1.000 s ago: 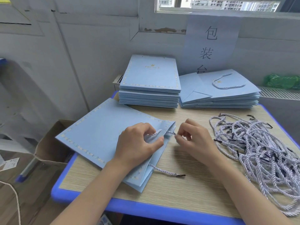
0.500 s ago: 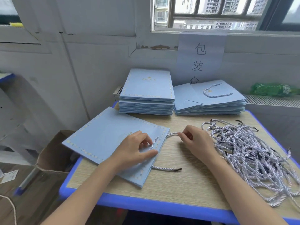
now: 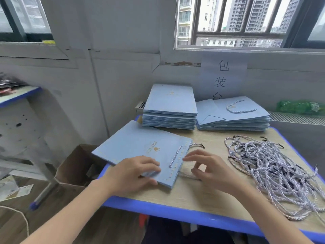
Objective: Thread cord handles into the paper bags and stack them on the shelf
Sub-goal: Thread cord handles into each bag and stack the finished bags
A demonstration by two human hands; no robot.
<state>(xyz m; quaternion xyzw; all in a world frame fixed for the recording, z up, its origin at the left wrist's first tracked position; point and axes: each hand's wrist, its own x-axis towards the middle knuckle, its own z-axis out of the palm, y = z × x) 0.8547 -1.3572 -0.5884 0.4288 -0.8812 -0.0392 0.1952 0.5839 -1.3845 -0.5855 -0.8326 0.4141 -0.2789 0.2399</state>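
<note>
A light blue paper bag (image 3: pixel 140 145) lies flat on the wooden table (image 3: pixel 202 201), its gold logo face up. A white twisted cord handle (image 3: pixel 175 155) runs across the bag's top edge, and one black-tipped end sticks out at the right. My left hand (image 3: pixel 135 171) grips the bag's near edge, fingers on top and thumb at the edge. My right hand (image 3: pixel 211 168) hovers just right of the bag with fingers spread and relaxed, holding nothing. A second cord tail lies on the table under it.
A tangled pile of loose cords (image 3: pixel 272 173) covers the table's right side. At the back stand a stack of plain bags (image 3: pixel 171 104) and a stack of bags with handles (image 3: pixel 233 113). A cardboard box (image 3: pixel 73 166) sits on the floor at left, beside a side table (image 3: pixel 19 95).
My right hand let go of the cord end and opened. The bag now lies with its logo side up and the cord across its top. The view tilted upward.
</note>
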